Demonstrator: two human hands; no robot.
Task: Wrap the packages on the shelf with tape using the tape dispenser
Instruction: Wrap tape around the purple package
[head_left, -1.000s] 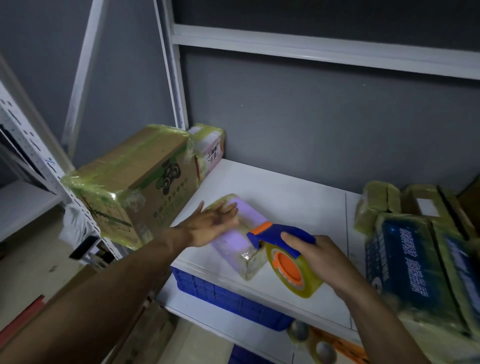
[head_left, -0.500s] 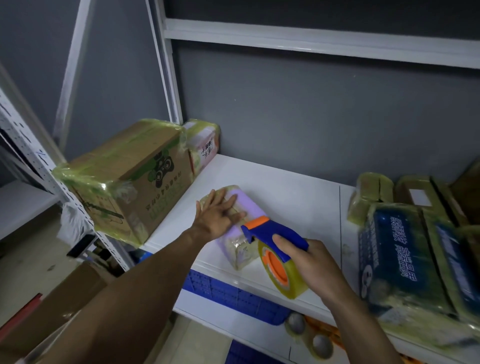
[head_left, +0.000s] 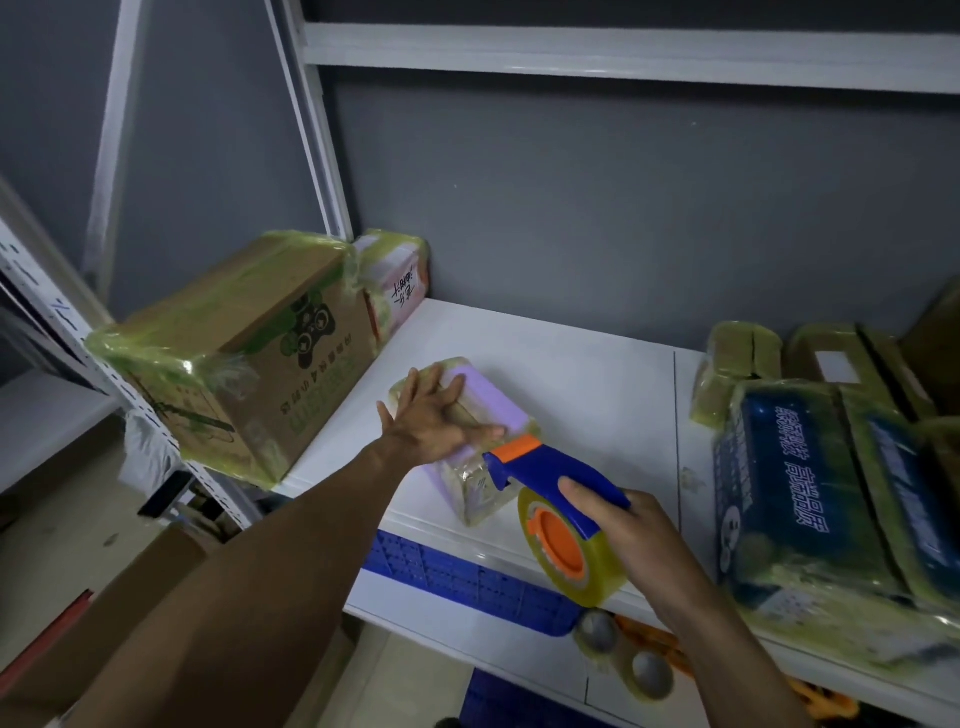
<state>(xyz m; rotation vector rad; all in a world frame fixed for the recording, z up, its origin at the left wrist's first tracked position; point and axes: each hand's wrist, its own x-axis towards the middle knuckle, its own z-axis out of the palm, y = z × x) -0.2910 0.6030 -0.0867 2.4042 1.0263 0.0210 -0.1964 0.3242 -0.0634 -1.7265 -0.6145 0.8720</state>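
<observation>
Well left of the grip, a cardboard carton (head_left: 234, 353) is already swathed in glossy yellow-green tape, wrinkled at its corners. A small pink box (head_left: 400, 280) behind it is banded the same way. Both look finished.

Just left of the grip lies the pack (head_left: 493, 410) in hand, a soft-edged lilac block near the front of the white shelf (head_left: 571, 364). The left hand (head_left: 431, 421) lies flat on it, fingers spread, pressing it down and gripping nothing. Its ends carry crinkled clear-yellow tape, while the middle of the top is bare and matte, so I judge it partly wrapped with more turns to go.

The right hand (head_left: 639, 540) has its grip closed round the blue plastic handle of the dispenser (head_left: 550, 473). The orange nose touches the pack's near corner, and the translucent yellow roll (head_left: 571, 551) on its orange hub hangs over the shelf edge.

Right of the grip, blue packs (head_left: 789, 478) and brown boxes sit under thick, rumpled tape and seem done. Below the grip are a ribbed blue crate (head_left: 467, 577) and spare rolls (head_left: 623, 654).
</observation>
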